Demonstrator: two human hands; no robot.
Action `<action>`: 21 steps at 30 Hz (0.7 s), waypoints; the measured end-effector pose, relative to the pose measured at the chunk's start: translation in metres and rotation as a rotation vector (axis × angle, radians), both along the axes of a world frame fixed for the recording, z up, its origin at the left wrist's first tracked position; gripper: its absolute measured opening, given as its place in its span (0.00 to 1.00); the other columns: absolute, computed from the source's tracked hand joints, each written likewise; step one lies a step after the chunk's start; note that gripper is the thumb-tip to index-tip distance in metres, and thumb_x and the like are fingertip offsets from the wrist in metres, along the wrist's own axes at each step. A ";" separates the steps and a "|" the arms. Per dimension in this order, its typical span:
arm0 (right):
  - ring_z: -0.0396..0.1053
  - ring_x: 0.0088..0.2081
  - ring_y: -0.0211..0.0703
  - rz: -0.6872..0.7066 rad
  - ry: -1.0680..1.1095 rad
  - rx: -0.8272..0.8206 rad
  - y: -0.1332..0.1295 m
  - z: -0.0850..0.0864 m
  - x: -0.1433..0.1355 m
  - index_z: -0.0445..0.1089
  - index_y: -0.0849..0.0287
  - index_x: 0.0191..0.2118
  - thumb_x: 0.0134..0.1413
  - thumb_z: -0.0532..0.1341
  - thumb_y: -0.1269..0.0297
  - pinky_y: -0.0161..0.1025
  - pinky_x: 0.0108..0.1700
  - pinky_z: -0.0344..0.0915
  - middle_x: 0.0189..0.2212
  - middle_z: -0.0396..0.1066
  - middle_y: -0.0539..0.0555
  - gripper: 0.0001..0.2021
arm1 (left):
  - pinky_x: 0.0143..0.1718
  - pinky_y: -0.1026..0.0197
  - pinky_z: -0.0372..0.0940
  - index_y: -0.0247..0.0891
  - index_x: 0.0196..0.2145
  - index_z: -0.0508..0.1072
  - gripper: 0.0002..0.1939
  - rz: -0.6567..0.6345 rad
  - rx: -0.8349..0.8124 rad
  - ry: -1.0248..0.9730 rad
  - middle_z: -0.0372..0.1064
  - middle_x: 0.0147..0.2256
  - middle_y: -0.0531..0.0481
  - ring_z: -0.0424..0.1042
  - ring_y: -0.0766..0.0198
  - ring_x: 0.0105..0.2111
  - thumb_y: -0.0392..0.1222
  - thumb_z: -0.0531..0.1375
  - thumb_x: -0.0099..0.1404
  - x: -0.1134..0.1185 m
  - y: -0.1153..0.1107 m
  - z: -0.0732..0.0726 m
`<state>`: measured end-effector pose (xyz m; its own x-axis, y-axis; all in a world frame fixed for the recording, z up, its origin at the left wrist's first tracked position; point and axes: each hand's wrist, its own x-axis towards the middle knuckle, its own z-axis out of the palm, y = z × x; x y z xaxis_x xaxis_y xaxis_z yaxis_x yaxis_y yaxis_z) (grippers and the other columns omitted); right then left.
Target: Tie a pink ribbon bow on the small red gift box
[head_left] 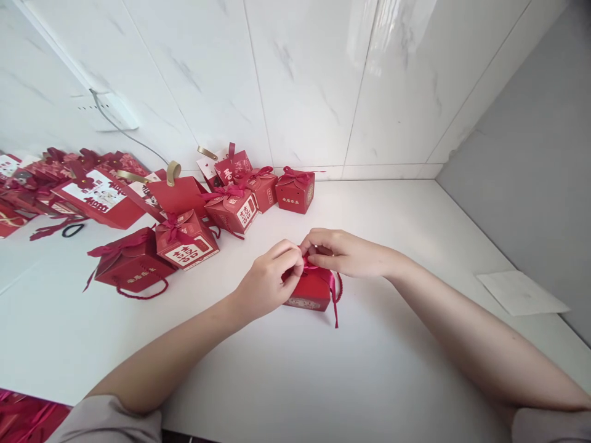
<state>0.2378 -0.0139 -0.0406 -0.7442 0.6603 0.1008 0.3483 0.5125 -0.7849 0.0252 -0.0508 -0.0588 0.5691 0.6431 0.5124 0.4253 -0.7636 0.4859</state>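
In the middle of the white table stands a red gift box, with a pale patterned band low on its front. My left hand is closed over the box's top left, its fingertips pinching the red ribbon. From the right, my right hand pinches the same ribbon, and the fingertips of both hands nearly meet. A loose ribbon end and a twisted cord handle hang at the box's right side. My fingers hide the exact shape of the ribbon between them.
Several ribbon-tied red boxes stand in a line to the left and behind. More red bags and boxes crowd the far left, near a black loop. A white sheet lies at right. A tiled wall bounds the back.
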 end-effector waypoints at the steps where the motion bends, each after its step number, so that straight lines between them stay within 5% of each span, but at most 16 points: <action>1: 0.66 0.38 0.40 0.003 -0.007 0.004 0.000 0.000 0.000 0.69 0.57 0.42 0.59 0.55 0.71 0.36 0.40 0.62 0.38 0.68 0.52 0.09 | 0.34 0.67 0.63 0.38 0.30 0.63 0.10 0.001 -0.002 0.003 0.63 0.34 0.51 0.65 0.70 0.32 0.24 0.54 0.63 0.000 0.000 0.000; 8: 0.61 0.30 0.36 0.000 0.015 -0.021 0.002 -0.004 0.000 0.67 0.58 0.36 0.57 0.59 0.69 0.34 0.31 0.59 0.32 0.66 0.49 0.01 | 0.34 0.67 0.63 0.38 0.30 0.62 0.10 0.033 -0.029 0.021 0.63 0.33 0.52 0.64 0.70 0.31 0.25 0.54 0.63 -0.001 -0.001 0.000; 11: 0.59 0.28 0.35 0.006 0.038 -0.094 0.003 -0.005 0.001 0.67 0.58 0.35 0.59 0.59 0.62 0.33 0.29 0.57 0.29 0.65 0.48 0.05 | 0.35 0.66 0.62 0.39 0.33 0.63 0.09 0.085 -0.070 0.032 0.64 0.33 0.53 0.65 0.69 0.32 0.25 0.55 0.61 -0.001 0.000 0.003; 15: 0.57 0.27 0.34 0.008 0.067 -0.114 0.003 -0.005 0.002 0.68 0.59 0.35 0.61 0.58 0.60 0.33 0.28 0.55 0.26 0.63 0.47 0.08 | 0.37 0.63 0.63 0.39 0.37 0.62 0.12 0.219 -0.107 0.075 0.65 0.36 0.53 0.66 0.66 0.35 0.31 0.61 0.58 -0.003 0.003 0.014; 21: 0.58 0.27 0.35 0.010 0.065 -0.074 0.003 -0.007 0.001 0.68 0.59 0.35 0.62 0.57 0.61 0.34 0.30 0.56 0.27 0.64 0.48 0.08 | 0.35 0.61 0.59 0.38 0.28 0.65 0.14 0.273 -0.206 0.285 0.63 0.30 0.55 0.63 0.65 0.32 0.45 0.66 0.56 -0.014 0.008 0.037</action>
<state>0.2385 -0.0106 -0.0473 -0.7443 0.6603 0.1000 0.2909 0.4553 -0.8415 0.0116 -0.0430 -0.0221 0.4640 0.8617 0.2055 0.7369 -0.5042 0.4502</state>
